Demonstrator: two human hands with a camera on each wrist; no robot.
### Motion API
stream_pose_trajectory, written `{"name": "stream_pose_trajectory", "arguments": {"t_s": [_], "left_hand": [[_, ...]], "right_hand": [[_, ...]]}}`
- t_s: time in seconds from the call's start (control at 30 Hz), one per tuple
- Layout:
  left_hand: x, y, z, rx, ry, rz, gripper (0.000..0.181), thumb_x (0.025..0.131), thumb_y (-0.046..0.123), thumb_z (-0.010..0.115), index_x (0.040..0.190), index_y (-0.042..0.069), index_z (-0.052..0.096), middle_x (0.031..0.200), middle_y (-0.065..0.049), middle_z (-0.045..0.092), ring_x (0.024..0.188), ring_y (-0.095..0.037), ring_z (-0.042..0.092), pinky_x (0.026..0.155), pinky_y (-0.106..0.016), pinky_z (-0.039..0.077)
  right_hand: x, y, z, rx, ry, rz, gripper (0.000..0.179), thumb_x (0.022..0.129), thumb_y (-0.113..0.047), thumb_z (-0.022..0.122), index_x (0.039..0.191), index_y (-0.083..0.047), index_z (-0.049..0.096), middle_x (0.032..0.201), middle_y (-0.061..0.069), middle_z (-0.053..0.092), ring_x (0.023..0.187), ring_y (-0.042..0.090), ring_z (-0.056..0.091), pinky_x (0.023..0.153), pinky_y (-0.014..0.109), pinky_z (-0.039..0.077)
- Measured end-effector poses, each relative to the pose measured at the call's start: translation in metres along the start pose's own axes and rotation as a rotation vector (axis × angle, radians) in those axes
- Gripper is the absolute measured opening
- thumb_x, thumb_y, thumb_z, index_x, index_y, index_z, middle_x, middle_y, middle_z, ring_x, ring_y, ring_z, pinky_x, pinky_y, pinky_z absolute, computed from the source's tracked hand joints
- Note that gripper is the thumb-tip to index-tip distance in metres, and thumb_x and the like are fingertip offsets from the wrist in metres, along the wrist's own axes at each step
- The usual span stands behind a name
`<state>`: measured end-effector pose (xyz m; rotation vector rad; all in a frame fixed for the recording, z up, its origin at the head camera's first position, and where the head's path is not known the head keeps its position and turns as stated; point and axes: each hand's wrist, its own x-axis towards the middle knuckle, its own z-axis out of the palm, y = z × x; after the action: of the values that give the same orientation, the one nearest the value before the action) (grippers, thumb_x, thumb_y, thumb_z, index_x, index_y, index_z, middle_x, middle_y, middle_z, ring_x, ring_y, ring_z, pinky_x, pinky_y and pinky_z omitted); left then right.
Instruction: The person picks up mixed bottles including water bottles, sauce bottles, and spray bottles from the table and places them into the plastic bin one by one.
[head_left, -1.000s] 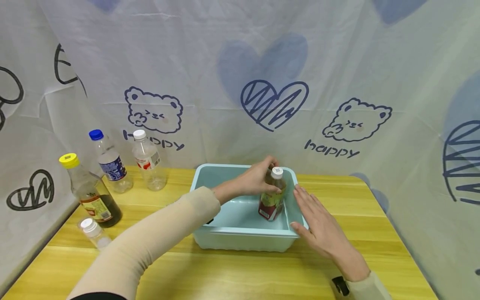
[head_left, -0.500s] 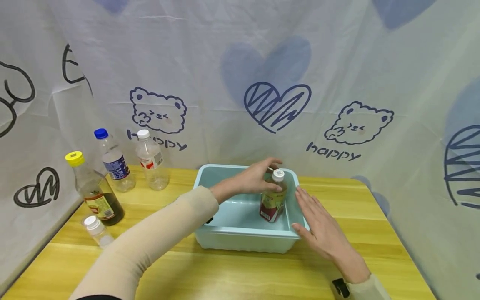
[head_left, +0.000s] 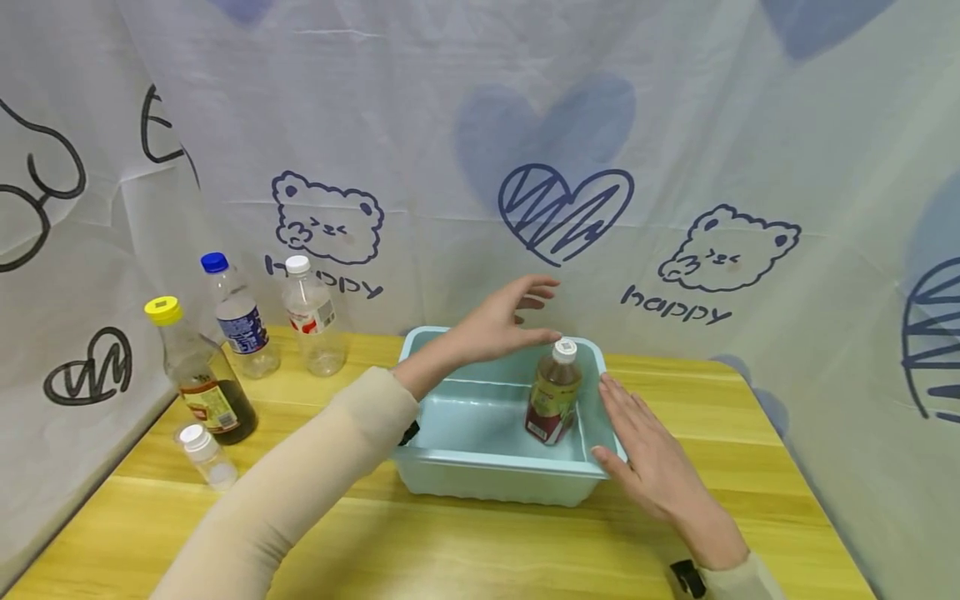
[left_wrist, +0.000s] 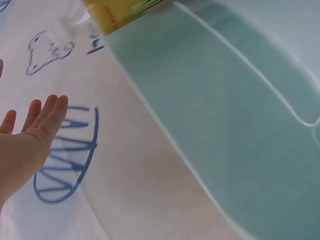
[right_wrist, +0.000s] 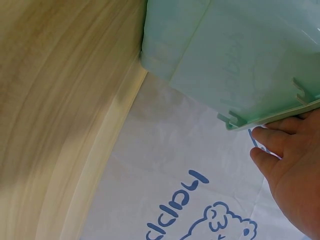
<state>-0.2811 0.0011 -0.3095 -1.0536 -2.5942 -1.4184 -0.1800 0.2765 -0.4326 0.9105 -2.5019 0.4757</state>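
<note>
While your left hand [head_left: 495, 325] hangs above the blue tub [head_left: 495, 482] in the head view, its fingers extend and hold nothing. The red-and-green-labelled bottle [head_left: 553, 402] stands inside the tub, near its right wall, at the rear edge of the surface [head_left: 465, 550]. Your right hand [head_left: 656, 458], fingers straight, touches the tub's right rim. A yellow-capped bottle [head_left: 210, 392] stands near the surface's left edge. In the left wrist view, your left hand is apart from the tub. In the right wrist view, your right hand lies against the rim.
</note>
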Motion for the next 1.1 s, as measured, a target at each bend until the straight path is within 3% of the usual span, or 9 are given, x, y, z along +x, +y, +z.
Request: {"name": "stream_pose_trajectory", "arguments": {"t_s": [0.13,0.33,0.7,0.9,1.1], "left_hand": [[-0.006,0.005,-0.013,-0.017,0.096,0.020,0.067,0.095,0.016,0.078,0.153,0.009,0.045,0.143,-0.015,0.057,0.126,-0.027,0.059,0.104,-0.038,0.053],[-0.017,0.012,-0.031,0.047,0.275,0.097,0.053,0.097,0.014,0.074,0.145,0.004,0.054,0.130,-0.016,0.060,0.113,-0.027,0.062,0.094,-0.039,0.056],[-0.046,0.021,-0.056,0.346,0.533,0.262,0.044,0.095,0.010,0.075,0.135,-0.002,0.060,0.130,-0.019,0.055,0.112,-0.032,0.056,0.098,-0.042,0.050],[-0.068,0.024,-0.065,0.452,0.666,0.265,0.045,0.094,0.012,0.076,0.135,0.001,0.061,0.128,-0.018,0.057,0.109,-0.031,0.057,0.090,-0.042,0.051],[-0.094,0.019,-0.069,0.451,0.773,0.251,0.044,0.093,0.010,0.077,0.133,0.000,0.062,0.127,-0.019,0.058,0.107,-0.032,0.058,0.086,-0.043,0.049]], "right_hand": [[0.000,0.000,0.000,0.000,-0.001,0.003,0.073,0.109,-0.045,0.045,0.159,0.006,0.030,0.167,0.023,0.029,0.150,0.043,0.034,0.130,0.032,0.009],[0.000,0.000,0.000,-0.006,-0.005,0.010,0.074,0.109,-0.045,0.045,0.160,0.005,0.029,0.167,0.022,0.028,0.151,0.042,0.033,0.130,0.035,0.012],[0.000,0.000,0.000,-0.005,0.004,0.002,0.074,0.109,-0.046,0.044,0.160,0.006,0.030,0.167,0.023,0.028,0.150,0.042,0.034,0.130,0.032,0.009],[0.001,-0.001,0.000,-0.009,0.010,-0.001,0.073,0.109,-0.044,0.046,0.159,0.006,0.031,0.166,0.024,0.030,0.151,0.041,0.033,0.130,0.034,0.011],[0.000,-0.001,0.001,-0.011,0.009,-0.003,0.073,0.108,-0.043,0.047,0.159,0.006,0.030,0.166,0.023,0.030,0.152,0.039,0.032,0.129,0.032,0.010]]}}
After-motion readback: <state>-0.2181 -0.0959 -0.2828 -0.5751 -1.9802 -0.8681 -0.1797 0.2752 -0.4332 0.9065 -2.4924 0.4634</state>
